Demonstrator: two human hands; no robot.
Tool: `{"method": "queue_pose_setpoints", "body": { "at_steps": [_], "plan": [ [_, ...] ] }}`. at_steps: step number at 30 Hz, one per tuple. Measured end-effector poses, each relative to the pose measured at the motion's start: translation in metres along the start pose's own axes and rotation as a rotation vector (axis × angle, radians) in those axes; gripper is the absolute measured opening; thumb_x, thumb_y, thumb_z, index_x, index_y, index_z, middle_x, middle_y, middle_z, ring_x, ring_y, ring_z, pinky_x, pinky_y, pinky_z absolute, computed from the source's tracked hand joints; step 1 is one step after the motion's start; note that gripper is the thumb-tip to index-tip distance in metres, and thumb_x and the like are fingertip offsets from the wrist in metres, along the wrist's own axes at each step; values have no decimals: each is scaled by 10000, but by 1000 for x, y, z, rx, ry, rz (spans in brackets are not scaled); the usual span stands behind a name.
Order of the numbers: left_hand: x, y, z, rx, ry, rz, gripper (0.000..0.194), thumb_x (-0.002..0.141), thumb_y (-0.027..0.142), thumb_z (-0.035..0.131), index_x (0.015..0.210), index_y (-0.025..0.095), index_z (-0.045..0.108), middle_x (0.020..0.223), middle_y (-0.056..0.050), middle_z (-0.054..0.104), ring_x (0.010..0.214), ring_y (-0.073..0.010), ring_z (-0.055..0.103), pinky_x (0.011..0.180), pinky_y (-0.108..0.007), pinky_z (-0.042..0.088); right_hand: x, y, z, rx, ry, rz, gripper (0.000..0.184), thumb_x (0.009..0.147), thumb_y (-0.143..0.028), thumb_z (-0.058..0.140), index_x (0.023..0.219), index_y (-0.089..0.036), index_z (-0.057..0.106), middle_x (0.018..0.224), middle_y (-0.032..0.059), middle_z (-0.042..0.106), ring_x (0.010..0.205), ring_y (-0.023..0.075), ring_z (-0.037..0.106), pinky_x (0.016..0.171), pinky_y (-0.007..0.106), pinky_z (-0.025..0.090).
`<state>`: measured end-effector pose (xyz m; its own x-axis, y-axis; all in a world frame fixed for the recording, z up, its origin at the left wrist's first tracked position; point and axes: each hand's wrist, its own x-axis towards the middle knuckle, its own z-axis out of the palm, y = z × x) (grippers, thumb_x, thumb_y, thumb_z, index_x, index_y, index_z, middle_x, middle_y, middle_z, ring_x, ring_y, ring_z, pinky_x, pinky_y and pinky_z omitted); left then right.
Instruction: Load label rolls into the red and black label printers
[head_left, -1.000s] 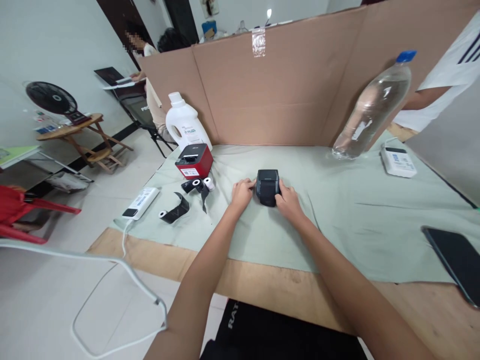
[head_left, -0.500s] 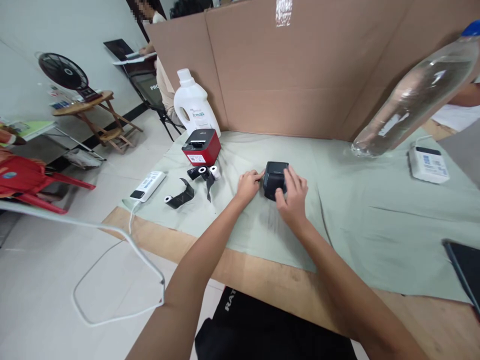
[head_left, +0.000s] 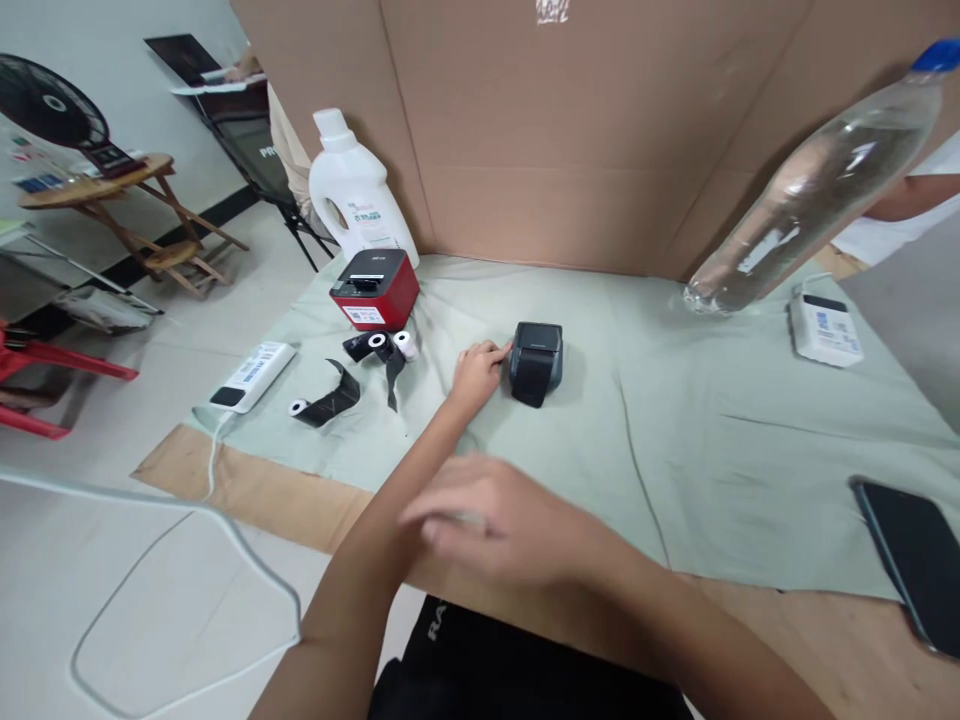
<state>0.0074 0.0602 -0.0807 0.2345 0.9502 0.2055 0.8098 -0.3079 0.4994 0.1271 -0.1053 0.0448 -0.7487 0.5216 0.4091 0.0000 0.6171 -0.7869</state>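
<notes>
A small black box-shaped device point(head_left: 537, 360), like a receipt printer, stands on the green cloth, a wide black strip hanging down its front. My left hand point(head_left: 477, 372) rests on the cloth just left of it, index finger stretched out to its side; the other fingers are partly hidden. Nearer to me, my right hand point(head_left: 499, 520) is in the air across my left forearm, smeared by motion, with thumb and fingers apart and nothing between them. Left of my left hand lie several paper rolls point(head_left: 379, 343) with black outer paper, one roll point(head_left: 330, 400) partly unwound.
Behind the rolls stand a red and black printer-like box point(head_left: 377, 290) and a white jug point(head_left: 360, 195). A white power bank-like block point(head_left: 255, 376) lies left, another point(head_left: 826, 325) right. A large water bottle point(head_left: 817, 190) leans against the cardboard wall point(head_left: 562, 130). A phone point(head_left: 911, 560) lies front right.
My right hand has come off the black device and moved back towards me and left, over my left forearm. The black strip on its front now shows. The view has shifted slightly right.
</notes>
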Motion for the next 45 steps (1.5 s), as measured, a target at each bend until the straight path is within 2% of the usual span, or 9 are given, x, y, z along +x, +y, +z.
{"method": "queue_pose_setpoints", "body": {
  "at_steps": [2,5,8,11,14,20,25,32,45],
  "plan": [
    [0,0,0,0,-14,3,588,896,61,418,1371,310,662,1063,-61,681,1079,-236,587,1013,-398,409,0,28,-21,-179,305,70,212,940,-188,514,984,-201,721,904,44,741,868,191,658,851,347,522],
    [0,-1,0,-27,-3,6,568,898,72,434,1364,299,668,1054,-62,681,1084,-235,596,1017,-399,419,-10,84,-52,-365,797,171,217,941,-242,494,1014,-219,698,1004,80,702,1002,239,623,938,433,507],
    [1,-4,2,-85,17,2,578,892,57,424,1347,307,679,1069,-55,693,1098,-222,611,1023,-386,438,-27,143,-70,-295,981,351,348,914,-306,486,1207,-203,643,1261,142,633,1213,285,575,1040,504,478],
    [2,-8,5,-131,39,22,560,893,64,430,1336,290,687,1215,-56,700,1185,-229,600,1056,-400,446,-41,183,-72,-108,992,511,509,899,-346,476,1378,-189,550,1432,169,565,1339,297,528,1152,536,397],
    [2,-11,8,-201,75,65,582,883,63,432,1386,257,651,1368,-42,670,1258,-237,585,1114,-413,435,-48,198,-67,-26,947,508,583,903,-376,485,1458,-198,498,1492,145,549,1381,284,515,1217,520,332],
    [0,-9,9,-367,30,81,758,860,44,405,1593,235,375,1412,-24,652,1225,-190,652,1141,-365,453,-49,193,-65,-98,911,578,626,919,-448,480,1485,-184,522,1520,123,544,1437,297,477,1254,522,277],
    [-4,1,5,-156,-41,93,806,827,35,407,1617,129,278,1450,-131,613,1296,-246,612,1147,-420,427,-50,192,-67,-163,856,596,614,939,-458,447,1491,-204,539,1526,91,545,1441,299,479,1244,524,303],
    [-8,14,3,96,-83,123,752,828,22,371,1575,97,334,1336,-186,676,1179,-243,667,1114,-408,411,-50,195,-65,-210,852,587,602,951,-452,430,1502,-232,535,1516,80,555,1419,309,505,1237,558,310],
    [-6,14,3,139,-86,114,761,793,-17,397,1549,70,394,1265,-176,719,1207,-225,664,1199,-396,331,-49,195,-64,-243,851,608,628,951,-441,406,1509,-176,518,1523,118,542,1415,323,507,1215,562,340]
  ]
}}
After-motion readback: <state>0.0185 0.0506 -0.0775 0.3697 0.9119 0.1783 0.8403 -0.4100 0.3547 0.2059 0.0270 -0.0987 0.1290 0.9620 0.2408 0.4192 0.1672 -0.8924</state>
